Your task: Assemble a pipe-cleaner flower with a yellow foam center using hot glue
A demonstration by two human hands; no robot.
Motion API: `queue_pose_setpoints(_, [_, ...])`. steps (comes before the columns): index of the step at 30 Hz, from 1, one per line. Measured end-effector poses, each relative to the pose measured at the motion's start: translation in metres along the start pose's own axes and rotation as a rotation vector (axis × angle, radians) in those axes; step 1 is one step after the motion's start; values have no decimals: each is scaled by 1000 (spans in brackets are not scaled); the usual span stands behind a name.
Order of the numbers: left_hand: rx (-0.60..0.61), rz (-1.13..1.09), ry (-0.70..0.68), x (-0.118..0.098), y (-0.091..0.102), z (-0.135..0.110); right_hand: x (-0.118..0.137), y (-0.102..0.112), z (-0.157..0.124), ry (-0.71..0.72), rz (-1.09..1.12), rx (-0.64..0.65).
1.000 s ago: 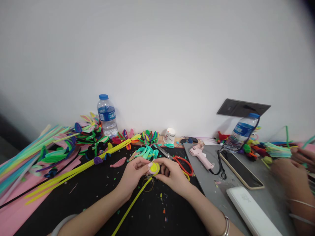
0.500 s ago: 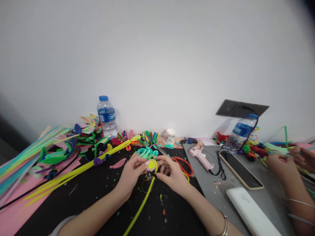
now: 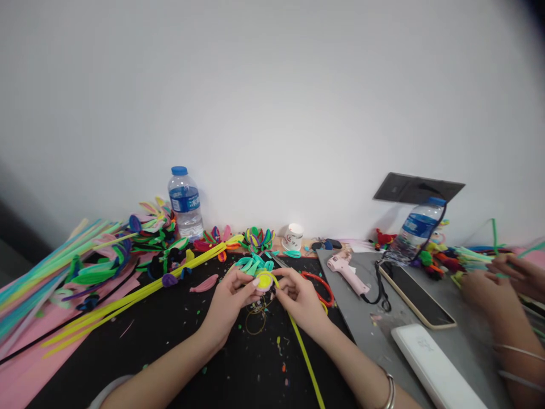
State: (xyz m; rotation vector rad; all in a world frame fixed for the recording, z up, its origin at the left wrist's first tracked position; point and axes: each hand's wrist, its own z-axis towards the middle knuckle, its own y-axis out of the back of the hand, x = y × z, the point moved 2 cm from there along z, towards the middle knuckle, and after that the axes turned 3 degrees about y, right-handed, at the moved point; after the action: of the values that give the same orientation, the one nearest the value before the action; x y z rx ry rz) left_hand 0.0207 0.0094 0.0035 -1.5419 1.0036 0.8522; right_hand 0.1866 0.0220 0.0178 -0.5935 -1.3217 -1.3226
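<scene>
Head view: left hand (image 3: 227, 301) and right hand (image 3: 300, 298) pinch the yellow coil (image 3: 264, 279), seemingly part-wound; its long tail (image 3: 304, 352) trails unwound toward the desk (image 3: 179, 346) near edge.

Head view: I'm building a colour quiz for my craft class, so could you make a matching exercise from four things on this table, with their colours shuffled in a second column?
Things:
1. glue gun
2. scissors handle
3. bottle cap on the bottle at the left
4. pipe-cleaner coil pinched between the left hand and the right hand

Colours:
a. blue
b. yellow
c. pink
d. red

Pairs: 1-c, 2-d, 3-a, 4-b.
</scene>
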Motion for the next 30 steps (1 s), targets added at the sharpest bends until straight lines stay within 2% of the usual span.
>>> queue_pose_setpoints(8, [3, 15, 1, 2, 2, 3, -5, 3, 2, -4, -12, 20])
queue_pose_setpoints(12, [2, 68, -43, 4, 3, 4, -2, 4, 1, 3, -36, -3])
queue_pose_setpoints(17, [34, 210, -219, 3, 4, 3, 2, 6, 2, -10, -4, -42])
queue_pose_setpoints(24, [129, 505, -509, -4, 4, -5, -1, 0, 2, -152, 357, 46])
queue_pose_setpoints(30, [155, 650, -656, -7, 5, -12, 5, 2, 1, -216, 522, 74])
